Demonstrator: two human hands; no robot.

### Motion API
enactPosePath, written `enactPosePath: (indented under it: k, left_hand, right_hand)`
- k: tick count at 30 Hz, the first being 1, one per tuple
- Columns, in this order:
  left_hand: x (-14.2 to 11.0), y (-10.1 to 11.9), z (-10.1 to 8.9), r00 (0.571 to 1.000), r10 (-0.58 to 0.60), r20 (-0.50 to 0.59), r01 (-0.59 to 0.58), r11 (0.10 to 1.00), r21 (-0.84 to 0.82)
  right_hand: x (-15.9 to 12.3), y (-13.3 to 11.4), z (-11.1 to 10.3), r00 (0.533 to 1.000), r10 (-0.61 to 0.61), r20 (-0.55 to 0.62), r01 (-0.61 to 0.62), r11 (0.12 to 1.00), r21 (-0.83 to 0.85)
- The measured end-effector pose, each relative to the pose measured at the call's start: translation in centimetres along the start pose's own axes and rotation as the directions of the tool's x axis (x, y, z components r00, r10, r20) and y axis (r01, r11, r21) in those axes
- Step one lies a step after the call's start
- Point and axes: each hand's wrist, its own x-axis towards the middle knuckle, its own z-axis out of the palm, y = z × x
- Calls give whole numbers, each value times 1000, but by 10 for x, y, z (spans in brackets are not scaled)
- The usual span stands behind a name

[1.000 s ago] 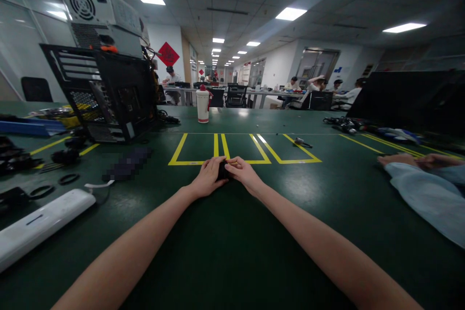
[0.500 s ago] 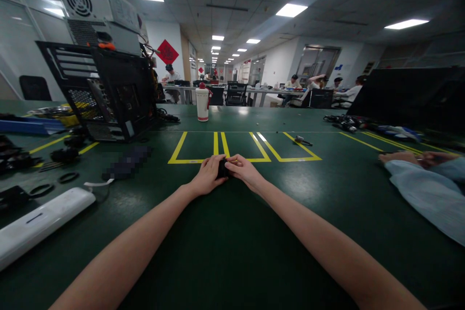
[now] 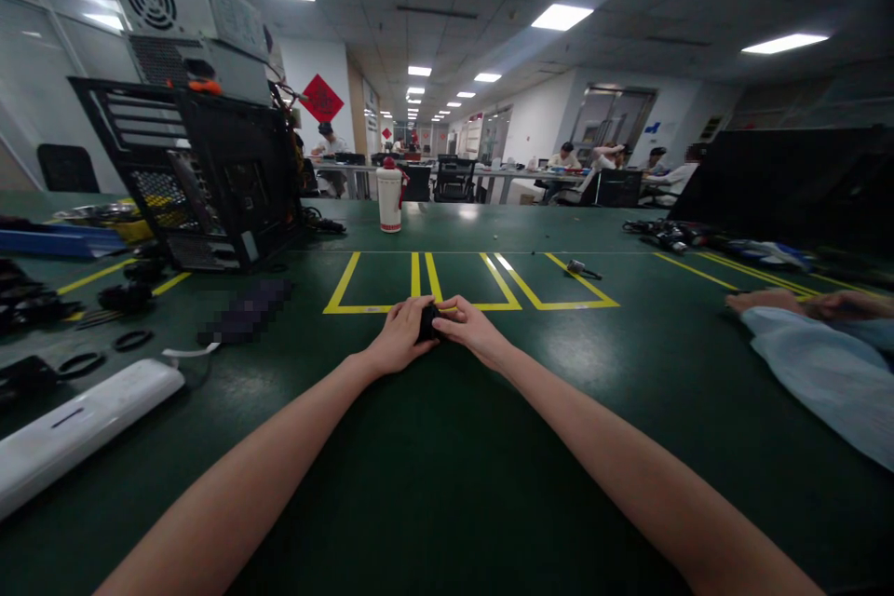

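Between my two hands is a small black object (image 3: 427, 324), low over the green table; its kind is too dark and too covered to make out. My left hand (image 3: 401, 335) is wrapped round its left side, thumb toward me. From the right, my right hand (image 3: 467, 328) pinches it with thumb and fingertips. Just beyond my hands, yellow tape (image 3: 453, 306) marks out boxes on the table (image 3: 447, 447). A small dark metal part (image 3: 583, 270) lies at the right-hand box.
A black computer case (image 3: 202, 177) with power supplies (image 3: 188, 5) on top stands at left. Nearer are a white power strip (image 3: 90, 428) and black rings (image 3: 132, 340). A white bottle (image 3: 389, 196) stands ahead. At right, another person's sleeve (image 3: 817, 372) rests on the table.
My right hand's fingers have shifted very slightly on the black object. Both hands otherwise keep their place and grip.
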Motion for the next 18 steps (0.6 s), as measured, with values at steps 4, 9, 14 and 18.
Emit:
enactPosePath:
  k: [4, 9, 14, 18]
  left_hand:
    - [0, 1, -1, 1000, 0, 11, 0, 1000, 2]
    - [0, 2, -3, 1000, -3, 17, 3, 1000, -5]
    - [0, 1, -1, 1000, -11, 18, 11, 1000, -5]
    - [0, 3, -4, 1000, -8, 19, 8, 1000, -4]
  right_hand:
    - [4, 1, 4, 999, 16, -52, -15, 1000, 19]
    - [6, 3, 2, 998, 59, -31, -60, 998, -7]
    - [-2, -2, 0, 1000, -17, 9, 18, 999, -49]
    - [0, 0, 3, 999, -19, -31, 18, 1000, -15]
